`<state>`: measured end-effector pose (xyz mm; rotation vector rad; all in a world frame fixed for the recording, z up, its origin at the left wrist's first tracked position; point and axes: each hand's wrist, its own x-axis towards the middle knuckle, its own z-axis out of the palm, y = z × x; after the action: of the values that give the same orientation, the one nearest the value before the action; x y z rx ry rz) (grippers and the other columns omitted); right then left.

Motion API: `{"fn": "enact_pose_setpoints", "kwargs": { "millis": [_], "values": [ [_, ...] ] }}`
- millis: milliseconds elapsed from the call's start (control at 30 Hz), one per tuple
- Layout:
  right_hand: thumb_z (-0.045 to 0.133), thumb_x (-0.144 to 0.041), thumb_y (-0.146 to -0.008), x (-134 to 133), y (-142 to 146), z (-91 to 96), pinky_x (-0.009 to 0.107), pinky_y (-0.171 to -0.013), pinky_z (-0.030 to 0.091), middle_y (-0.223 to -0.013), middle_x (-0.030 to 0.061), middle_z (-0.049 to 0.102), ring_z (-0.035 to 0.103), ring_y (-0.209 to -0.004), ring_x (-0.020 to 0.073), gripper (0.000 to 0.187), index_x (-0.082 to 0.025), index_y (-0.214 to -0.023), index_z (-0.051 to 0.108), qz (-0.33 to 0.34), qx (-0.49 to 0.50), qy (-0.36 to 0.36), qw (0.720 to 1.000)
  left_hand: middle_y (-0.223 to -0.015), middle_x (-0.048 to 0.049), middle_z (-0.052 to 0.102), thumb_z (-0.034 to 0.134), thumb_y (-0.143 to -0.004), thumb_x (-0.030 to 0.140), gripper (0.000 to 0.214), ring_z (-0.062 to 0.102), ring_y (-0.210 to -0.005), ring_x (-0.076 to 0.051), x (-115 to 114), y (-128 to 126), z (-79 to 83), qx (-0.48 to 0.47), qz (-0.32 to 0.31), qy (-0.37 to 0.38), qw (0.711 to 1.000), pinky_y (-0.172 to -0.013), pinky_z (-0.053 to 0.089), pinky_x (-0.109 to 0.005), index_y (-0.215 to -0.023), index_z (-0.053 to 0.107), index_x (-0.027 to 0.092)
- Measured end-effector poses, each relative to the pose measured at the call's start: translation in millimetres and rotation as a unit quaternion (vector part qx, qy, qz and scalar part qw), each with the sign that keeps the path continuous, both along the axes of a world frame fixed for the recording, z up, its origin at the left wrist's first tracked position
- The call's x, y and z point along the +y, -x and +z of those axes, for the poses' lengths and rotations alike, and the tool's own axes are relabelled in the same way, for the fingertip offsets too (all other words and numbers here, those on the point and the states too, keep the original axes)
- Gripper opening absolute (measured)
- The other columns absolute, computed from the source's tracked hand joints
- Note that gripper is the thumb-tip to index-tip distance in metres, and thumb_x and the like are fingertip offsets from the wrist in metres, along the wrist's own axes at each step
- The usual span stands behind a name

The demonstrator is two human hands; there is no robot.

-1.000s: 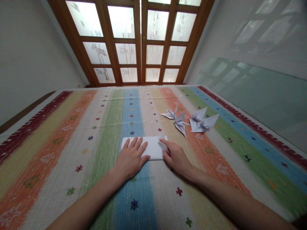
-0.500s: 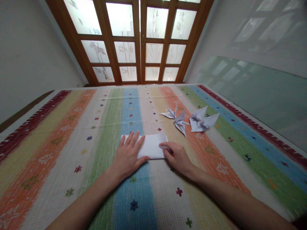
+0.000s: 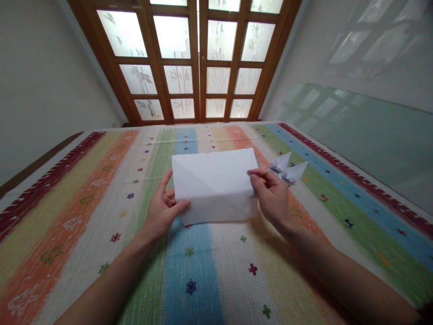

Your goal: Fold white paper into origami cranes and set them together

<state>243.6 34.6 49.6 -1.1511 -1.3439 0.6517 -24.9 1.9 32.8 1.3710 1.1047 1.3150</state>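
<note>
A white sheet of paper is held up over the table, with a diagonal crease and a crosswise crease showing on it. My left hand grips its left edge, thumb on the near face and fingers behind. At the right edge, my right hand pinches the paper between thumb and forefinger. Behind my right hand lie folded paper cranes, partly hidden by the hand and the sheet.
A striped cloth with small printed figures covers the table. Wooden doors with frosted panes stand beyond the far edge. A pale green glass panel leans along the right wall.
The paper lay folded flat under my hands; now it is lifted and opened out wider. My left hand went from lying flat on it to gripping its edge. My right hand rose with it.
</note>
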Motion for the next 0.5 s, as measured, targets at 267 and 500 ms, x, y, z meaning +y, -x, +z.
{"fn": "enact_pose_setpoints", "kwargs": {
  "millis": [267, 500],
  "values": [
    [0.067, -0.032, -0.076, -4.9, -1.4, -7.4, 0.024, -0.053, 0.049, -0.106, 0.0081, 0.068, 0.061, -0.067, 0.0139, 0.038, -0.02, -0.112, 0.063, 0.099, 0.011, 0.08, 0.992, -0.087, -0.0068, 0.075, 0.081, -0.068, 0.031, 0.103, 0.072, -0.064, -0.018, -10.7, -12.5, 14.4, -0.078, 0.066, 0.063, 0.993, -0.056, 0.059, -0.026, -0.15, 0.019, 0.017],
    [0.07, -0.028, -0.074, -7.8, 2.7, -12.4, 0.025, -0.058, 0.052, -0.114, 0.0064, 0.061, 0.062, -0.073, 0.0129, 0.05, -0.026, -0.122, 0.056, 0.097, 0.008, 0.053, 0.994, -0.086, -0.0064, 0.076, 0.081, -0.064, 0.028, 0.093, 0.071, -0.063, -0.018, -10.3, -15.5, 17.1, -0.077, 0.155, 0.062, 0.983, -0.054, 0.058, -0.025, -0.144, 0.035, 0.017]
  ]
}}
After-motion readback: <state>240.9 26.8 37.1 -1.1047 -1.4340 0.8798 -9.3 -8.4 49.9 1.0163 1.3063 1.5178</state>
